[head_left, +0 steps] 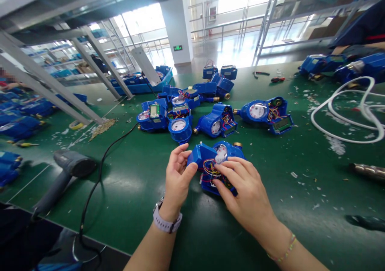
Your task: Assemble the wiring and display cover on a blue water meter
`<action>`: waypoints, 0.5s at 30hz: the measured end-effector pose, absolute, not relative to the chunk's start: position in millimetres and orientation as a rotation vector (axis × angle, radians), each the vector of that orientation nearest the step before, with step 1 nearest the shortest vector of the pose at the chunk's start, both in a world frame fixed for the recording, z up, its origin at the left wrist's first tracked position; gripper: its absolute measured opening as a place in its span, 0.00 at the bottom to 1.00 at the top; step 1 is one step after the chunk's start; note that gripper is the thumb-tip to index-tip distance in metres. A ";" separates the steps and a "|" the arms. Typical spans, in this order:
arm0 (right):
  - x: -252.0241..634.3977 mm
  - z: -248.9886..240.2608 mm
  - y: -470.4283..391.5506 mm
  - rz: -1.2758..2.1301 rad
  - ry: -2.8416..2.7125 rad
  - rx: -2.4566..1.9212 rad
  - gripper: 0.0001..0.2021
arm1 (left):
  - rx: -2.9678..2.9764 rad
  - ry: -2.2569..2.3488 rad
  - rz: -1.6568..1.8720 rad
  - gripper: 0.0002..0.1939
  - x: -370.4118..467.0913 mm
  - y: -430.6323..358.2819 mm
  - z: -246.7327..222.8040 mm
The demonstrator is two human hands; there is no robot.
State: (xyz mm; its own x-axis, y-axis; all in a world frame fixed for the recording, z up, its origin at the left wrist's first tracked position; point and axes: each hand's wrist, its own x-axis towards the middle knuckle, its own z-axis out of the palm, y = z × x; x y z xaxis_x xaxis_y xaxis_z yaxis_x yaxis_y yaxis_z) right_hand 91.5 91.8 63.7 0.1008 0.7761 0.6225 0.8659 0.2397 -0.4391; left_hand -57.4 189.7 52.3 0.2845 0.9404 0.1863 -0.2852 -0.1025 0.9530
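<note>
Directly before me on the green bench lies a blue water meter point(237, 151) with a round dial and a brass fitting. Its electronics housing is open, and red, yellow and white wires point(209, 167) run out of it. My left hand point(179, 170), with a watch on the wrist, is closed on the blue box-shaped cover point(201, 154), tilted up beside the dial. The fingers of my right hand point(243, 182) are bent in a pinch at the wires over the open housing. Those fingertips partly hide what they grip.
Several more blue meters point(257, 111) with open housings stand beyond my hands. A heat gun point(67, 168) lies at left, its black cable point(104, 170) crossing the bench. At right are a white hose point(323, 136), a metal-ended tool point(368, 170) and a screwdriver point(278, 79).
</note>
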 end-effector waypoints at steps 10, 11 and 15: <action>91.8 65.9 91.6 -0.098 -1.669 -1.531 0.05 | 1.172 0.696 1.198 0.27 -56.9 189.7 53.3; 91.9 66.3 91.5 -0.107 -1.681 -1.537 0.08 | 1.151 0.694 1.196 0.27 -56.8 189.7 53.9; 93.4 67.8 91.3 -0.107 -1.720 -1.561 0.10 | 1.079 0.688 1.191 0.28 -56.2 190.1 56.4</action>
State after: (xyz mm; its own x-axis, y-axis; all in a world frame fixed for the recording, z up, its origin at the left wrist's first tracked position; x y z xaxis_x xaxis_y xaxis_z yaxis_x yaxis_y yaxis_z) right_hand 93.4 91.3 67.8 0.0749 0.8033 0.5908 0.8703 0.2366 -0.4320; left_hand -56.2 190.1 56.4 0.2715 0.9564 0.1077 -0.3850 0.0054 0.9229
